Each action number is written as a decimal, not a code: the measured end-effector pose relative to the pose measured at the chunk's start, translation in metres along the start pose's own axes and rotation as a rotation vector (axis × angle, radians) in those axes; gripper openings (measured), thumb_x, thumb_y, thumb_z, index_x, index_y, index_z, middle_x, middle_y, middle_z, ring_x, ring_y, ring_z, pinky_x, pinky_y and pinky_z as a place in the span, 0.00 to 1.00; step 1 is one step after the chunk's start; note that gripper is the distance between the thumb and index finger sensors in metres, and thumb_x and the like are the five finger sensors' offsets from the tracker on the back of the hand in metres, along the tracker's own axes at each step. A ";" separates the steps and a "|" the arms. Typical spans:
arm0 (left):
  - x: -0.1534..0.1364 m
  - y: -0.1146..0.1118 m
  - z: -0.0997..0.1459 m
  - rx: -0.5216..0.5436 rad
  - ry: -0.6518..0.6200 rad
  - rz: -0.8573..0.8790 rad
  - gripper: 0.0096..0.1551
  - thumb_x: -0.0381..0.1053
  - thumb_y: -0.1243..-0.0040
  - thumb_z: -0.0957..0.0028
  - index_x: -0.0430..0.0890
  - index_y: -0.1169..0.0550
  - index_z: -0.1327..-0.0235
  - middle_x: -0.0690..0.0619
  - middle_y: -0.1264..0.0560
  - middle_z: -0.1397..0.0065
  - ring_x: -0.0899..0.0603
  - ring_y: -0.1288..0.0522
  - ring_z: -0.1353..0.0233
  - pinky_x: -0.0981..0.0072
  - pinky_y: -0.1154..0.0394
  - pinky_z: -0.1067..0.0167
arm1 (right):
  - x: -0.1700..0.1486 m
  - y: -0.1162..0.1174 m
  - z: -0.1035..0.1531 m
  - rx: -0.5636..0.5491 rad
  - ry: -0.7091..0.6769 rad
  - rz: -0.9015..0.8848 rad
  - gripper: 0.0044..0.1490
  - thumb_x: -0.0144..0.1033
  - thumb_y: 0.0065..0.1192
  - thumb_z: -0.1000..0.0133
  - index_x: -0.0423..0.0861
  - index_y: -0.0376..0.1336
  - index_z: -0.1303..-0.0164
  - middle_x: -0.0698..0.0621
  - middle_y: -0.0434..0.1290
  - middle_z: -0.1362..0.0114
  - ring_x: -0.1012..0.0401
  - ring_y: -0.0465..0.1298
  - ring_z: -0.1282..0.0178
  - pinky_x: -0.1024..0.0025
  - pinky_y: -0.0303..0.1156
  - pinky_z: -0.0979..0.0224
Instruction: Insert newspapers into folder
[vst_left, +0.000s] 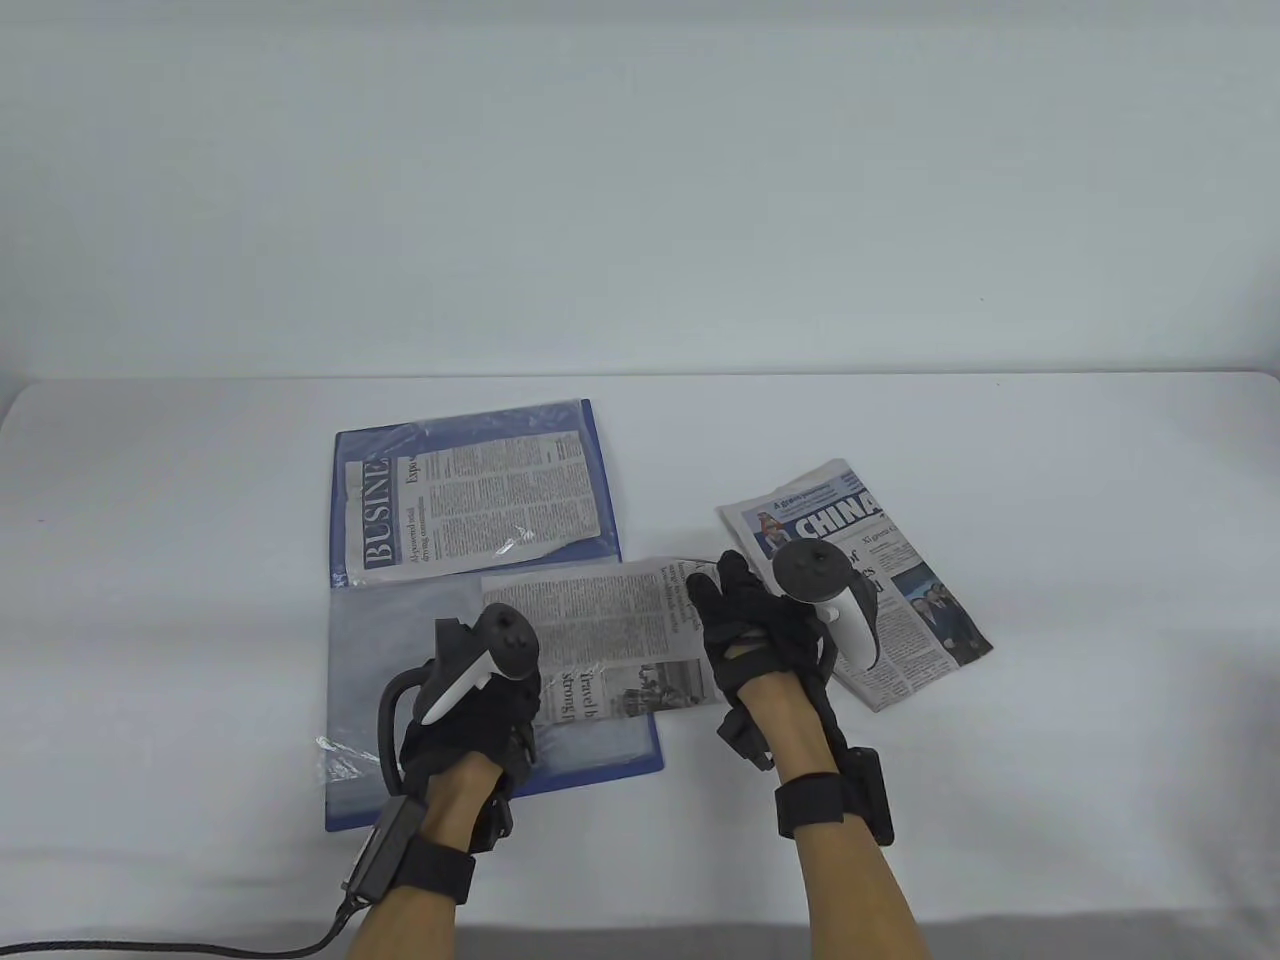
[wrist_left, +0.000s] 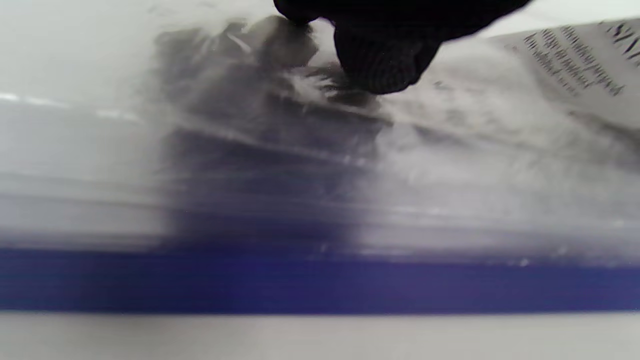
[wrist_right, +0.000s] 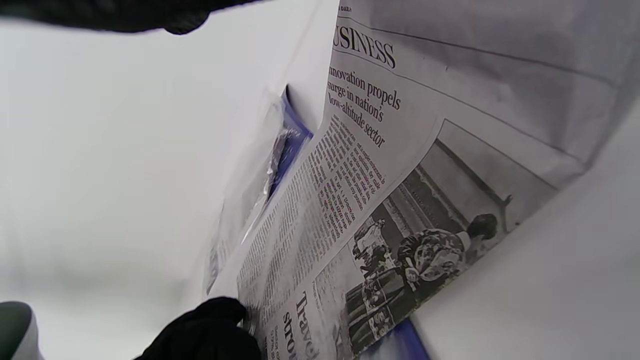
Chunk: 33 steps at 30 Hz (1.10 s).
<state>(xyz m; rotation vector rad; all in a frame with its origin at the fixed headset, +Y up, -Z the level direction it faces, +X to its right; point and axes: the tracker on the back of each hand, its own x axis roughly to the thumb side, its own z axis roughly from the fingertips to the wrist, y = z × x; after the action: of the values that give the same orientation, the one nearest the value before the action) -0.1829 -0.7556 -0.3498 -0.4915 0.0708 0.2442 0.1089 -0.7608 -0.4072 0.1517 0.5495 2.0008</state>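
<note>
Nearest, left hand pressed down on the near half of the blue folder, fingers resting on the clear plastic sleeve and seemingly on the near edge of the sheet; whether pinching the sleeve open or only pinning it, impossible to tell from the blurred wrist view. Right hand just beside, gripping the right end of 1 newspaper sheet, that sheet lying across the sleeve and hanging out past the folder's right edge. Judged roughly midway: sheet only partly over the pocket, not seated.

Risks from here:
- Thin newsprint likely to buckle or tear if pushed in against a sleeve mouth held shut.
- Folder free on the white surface; likely to slide away if the left hand's pressure eased.
- Sheet entering askew, catching a corner on the plastic.

Farther back, 1 folded paper headed BUSINESS already inside the far sleeve; could be dragged or creased by a careless push. Off to the right, the CHINA newspaper lay on the surface, untouched, partly under the right hand's tracker.
</note>
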 end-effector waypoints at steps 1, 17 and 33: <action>-0.001 0.001 0.001 0.008 -0.018 0.031 0.23 0.54 0.46 0.37 0.59 0.32 0.29 0.54 0.54 0.08 0.36 0.66 0.09 0.34 0.57 0.13 | 0.000 0.002 -0.001 0.014 -0.005 -0.014 0.54 0.53 0.46 0.35 0.32 0.29 0.21 0.28 0.33 0.23 0.31 0.48 0.24 0.29 0.48 0.31; 0.008 -0.008 -0.009 -0.056 0.033 -0.113 0.21 0.56 0.43 0.36 0.64 0.32 0.31 0.51 0.59 0.08 0.34 0.67 0.11 0.33 0.58 0.15 | 0.024 0.063 -0.017 0.173 0.009 0.187 0.53 0.55 0.46 0.36 0.36 0.30 0.18 0.33 0.27 0.21 0.29 0.33 0.23 0.23 0.23 0.40; 0.001 0.011 0.006 0.087 -0.072 0.191 0.23 0.53 0.49 0.38 0.56 0.34 0.30 0.53 0.52 0.09 0.36 0.63 0.09 0.34 0.56 0.13 | 0.031 0.090 -0.023 0.365 -0.017 0.033 0.57 0.60 0.45 0.38 0.37 0.27 0.19 0.33 0.27 0.21 0.31 0.22 0.26 0.25 0.17 0.45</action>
<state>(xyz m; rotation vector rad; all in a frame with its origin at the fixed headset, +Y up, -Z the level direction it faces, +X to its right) -0.1844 -0.7428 -0.3501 -0.3895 0.0581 0.4442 0.0133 -0.7759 -0.3915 0.4022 0.9024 1.9129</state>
